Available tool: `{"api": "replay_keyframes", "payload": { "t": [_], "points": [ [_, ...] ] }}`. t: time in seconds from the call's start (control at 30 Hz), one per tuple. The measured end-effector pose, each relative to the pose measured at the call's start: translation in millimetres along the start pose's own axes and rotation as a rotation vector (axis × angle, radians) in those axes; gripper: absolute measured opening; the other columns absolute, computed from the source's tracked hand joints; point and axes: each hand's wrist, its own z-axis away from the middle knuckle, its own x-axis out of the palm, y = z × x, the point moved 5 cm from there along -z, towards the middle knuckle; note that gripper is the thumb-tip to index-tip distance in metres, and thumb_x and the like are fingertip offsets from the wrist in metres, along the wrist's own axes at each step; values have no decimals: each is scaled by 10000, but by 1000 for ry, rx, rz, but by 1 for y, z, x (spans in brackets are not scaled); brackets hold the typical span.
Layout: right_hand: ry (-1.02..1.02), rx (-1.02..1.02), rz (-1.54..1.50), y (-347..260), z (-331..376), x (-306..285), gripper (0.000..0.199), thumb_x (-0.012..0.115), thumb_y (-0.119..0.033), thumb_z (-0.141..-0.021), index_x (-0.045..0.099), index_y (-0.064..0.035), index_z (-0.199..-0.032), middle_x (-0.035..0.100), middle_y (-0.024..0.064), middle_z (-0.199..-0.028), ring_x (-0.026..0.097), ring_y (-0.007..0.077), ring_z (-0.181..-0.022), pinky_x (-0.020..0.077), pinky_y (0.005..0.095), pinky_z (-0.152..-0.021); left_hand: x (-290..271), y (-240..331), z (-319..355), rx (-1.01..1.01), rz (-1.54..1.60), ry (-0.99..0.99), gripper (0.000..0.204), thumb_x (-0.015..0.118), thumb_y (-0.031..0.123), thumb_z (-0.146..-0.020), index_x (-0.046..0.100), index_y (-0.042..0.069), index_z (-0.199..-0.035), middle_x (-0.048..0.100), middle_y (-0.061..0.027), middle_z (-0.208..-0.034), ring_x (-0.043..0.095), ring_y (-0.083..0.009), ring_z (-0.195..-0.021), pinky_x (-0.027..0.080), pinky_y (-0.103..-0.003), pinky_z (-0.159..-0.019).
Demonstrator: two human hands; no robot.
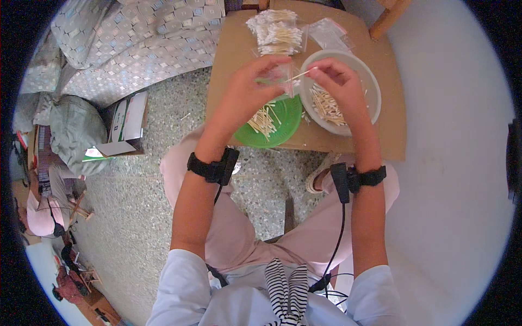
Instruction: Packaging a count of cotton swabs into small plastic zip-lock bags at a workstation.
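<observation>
My left hand [247, 84] pinches a small clear zip bag [290, 87] over the green plastic basket [285, 133]. A single cotton swab [300, 75] sits between the fingertips of my right hand [343, 81], its far end at the bag's edge. Whether that end is inside the bag I cannot tell. Loose cotton swabs [263, 122] with pale sticks lie in the green basket. More swabs [326, 103] fill part of the white bowl [374, 81], below my right hand. My left fingers partly hide the bag.
Behind the basket, bags packed with swabs [277, 33] are piled on the cardboard-topped table [391, 108]. Flat clear bags [329, 33] lie beside them. A white wall [451, 136] rises close on the right. An open carton [128, 122] stands on the speckled floor at left; other people sit farther off.
</observation>
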Motion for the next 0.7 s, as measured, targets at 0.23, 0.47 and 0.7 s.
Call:
{"api": "replay_keyframes", "payload": {
  "t": [0.23, 0.47, 0.7],
  "points": [
    [26, -110, 170, -1, 1, 19, 297, 679, -184, -848, 646, -64, -1118, 653, 36, -991, 616, 133, -843, 503, 278, -793, 4, 9, -1, 42, -56, 46, 533, 701, 89, -772, 554, 137, -1282, 604, -26, -1191, 564, -190, -1072, 456, -337, -936],
    [-51, 37, 202, 10, 2, 6, 323, 674, -159, -849, 612, -72, -1153, 645, 53, -957, 602, 113, -796, 506, 252, -725, 12, 11, 1, 109, -81, 23, 516, 696, 62, -751, 570, 119, -1248, 639, -79, -1068, 597, -204, -986, 470, -340, -866],
    [120, -54, 207, 20, -1, -9, 294, 659, -150, -859, 629, -65, -1138, 645, 53, -939, 605, 110, -759, 503, 249, -687, 9, -6, 0, 107, -310, 25, 472, 723, 101, -764, 592, 78, -1217, 646, -118, -1044, 613, -229, -944, 488, -343, -850]
  ]
}}
